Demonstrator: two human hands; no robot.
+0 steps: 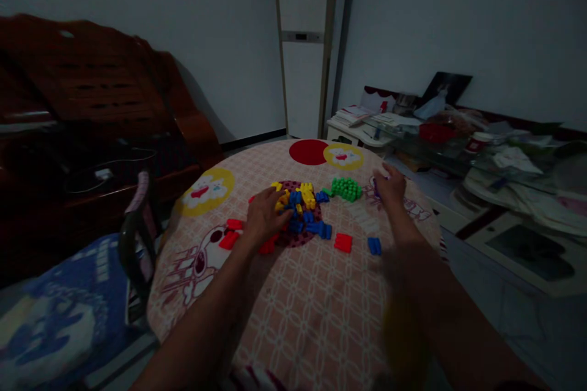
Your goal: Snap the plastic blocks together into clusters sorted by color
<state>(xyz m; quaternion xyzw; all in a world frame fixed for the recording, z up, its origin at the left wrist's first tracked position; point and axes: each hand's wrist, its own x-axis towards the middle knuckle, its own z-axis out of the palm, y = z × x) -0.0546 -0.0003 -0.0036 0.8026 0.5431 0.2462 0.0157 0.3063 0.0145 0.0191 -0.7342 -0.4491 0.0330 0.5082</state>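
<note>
My left hand (266, 215) reaches over a loose pile of small plastic building blocks, its palm down and thumb apart from the fingers. Yellow blocks (307, 194) and blue blocks (318, 230) lie by its fingertips; red blocks (229, 239) are beside the wrist. The hand covers part of the pile. Off to the right, my right hand (391, 188) has its fingers curled in; whatever they may hold is hidden. Left of this hand sits a cluster of green blocks (346, 189) set close together. A red block (343, 242) and a blue block (375, 246) lie apart, nearer me.
The round table wears a pink patterned cloth (293, 311). To the left are a chair (137, 238) and a wooden bench (110, 91). A cluttered glass-topped cabinet (413, 140) runs along the right wall. A tall white air conditioner (302, 79) stands in the corner.
</note>
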